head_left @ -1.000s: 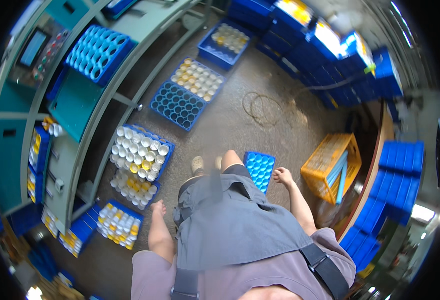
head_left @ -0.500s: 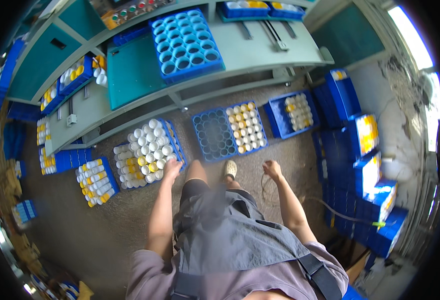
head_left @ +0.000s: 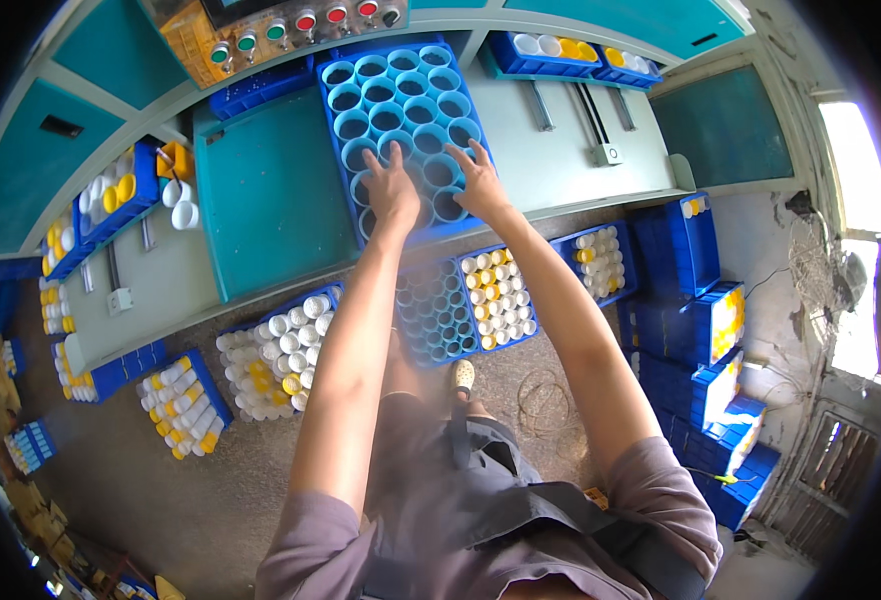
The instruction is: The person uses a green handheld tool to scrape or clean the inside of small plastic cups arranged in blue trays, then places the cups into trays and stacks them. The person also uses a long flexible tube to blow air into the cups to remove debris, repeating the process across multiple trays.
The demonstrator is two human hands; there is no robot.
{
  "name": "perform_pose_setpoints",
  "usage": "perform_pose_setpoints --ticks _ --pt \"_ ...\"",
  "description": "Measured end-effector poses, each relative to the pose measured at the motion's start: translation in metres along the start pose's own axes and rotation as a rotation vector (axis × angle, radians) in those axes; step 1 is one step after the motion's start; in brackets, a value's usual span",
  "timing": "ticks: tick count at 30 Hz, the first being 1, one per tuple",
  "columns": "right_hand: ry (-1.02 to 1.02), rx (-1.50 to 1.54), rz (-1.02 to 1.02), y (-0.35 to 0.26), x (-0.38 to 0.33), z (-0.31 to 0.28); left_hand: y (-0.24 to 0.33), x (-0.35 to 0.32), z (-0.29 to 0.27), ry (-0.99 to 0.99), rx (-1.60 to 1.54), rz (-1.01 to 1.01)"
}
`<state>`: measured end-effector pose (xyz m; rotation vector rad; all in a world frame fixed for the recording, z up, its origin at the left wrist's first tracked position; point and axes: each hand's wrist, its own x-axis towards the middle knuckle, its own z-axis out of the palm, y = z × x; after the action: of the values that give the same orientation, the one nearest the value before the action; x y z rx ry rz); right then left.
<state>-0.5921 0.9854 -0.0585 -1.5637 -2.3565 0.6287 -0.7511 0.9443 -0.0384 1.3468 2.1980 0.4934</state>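
Both arms are stretched out over the worktop point(head_left: 261, 190), and both hands are on the big blue tray point(head_left: 401, 110) of round empty cells that sits in the middle of it. Left hand point(head_left: 393, 188) rests flat on the near part of the tray with fingers spread and pointing away, so its grip is loose, not clenched around anything. Right hand point(head_left: 481, 185) is just beside it, also laid on the near cells, fingers splayed over the rims, grip released too as far as I can see. The two hands are close together but not touching.

At the far edge, behind the tray, there's a control panel point(head_left: 291, 30) with a row of green and red buttons. Far right on the worktop are a couple of small blue bins point(head_left: 571, 50) with white and yellow caps in them, and on the left another blue bin point(head_left: 111, 195) with yellow and white pieces.

Down on the floor point(head_left: 161, 480), under the near edge of the worktop, there's a half-filled blue crate point(head_left: 471, 305) between the arms, white and yellowish caps on its right side, empty cells on its left. Left of it is a crate of white caps point(head_left: 276, 350), and stacked blue crates point(head_left: 691, 320) stand along the right wall.
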Motion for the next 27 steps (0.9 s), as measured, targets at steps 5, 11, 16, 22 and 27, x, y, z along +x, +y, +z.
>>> perform_pose_setpoints --ticks 5,11,16,22,27 --pt "-0.132 -0.1 0.152 -0.004 0.036 0.031 -0.01 0.022 0.019 -0.111 -0.098 -0.095" --pt "-0.13 -0.102 0.225 -0.007 0.039 0.033 -0.012 0.024 0.031 -0.028 -0.151 -0.067" --pt "-0.02 0.01 0.097 -0.027 0.022 -0.013 -0.006 -0.008 -0.004 0.063 -0.253 0.087" --pt "0.256 0.164 0.002 -0.06 -0.103 -0.095 0.039 -0.129 -0.038 0.272 -0.251 0.273" --pt "0.262 0.136 0.112 -0.032 -0.237 -0.095 0.045 -0.255 0.01 0.175 -0.314 0.228"
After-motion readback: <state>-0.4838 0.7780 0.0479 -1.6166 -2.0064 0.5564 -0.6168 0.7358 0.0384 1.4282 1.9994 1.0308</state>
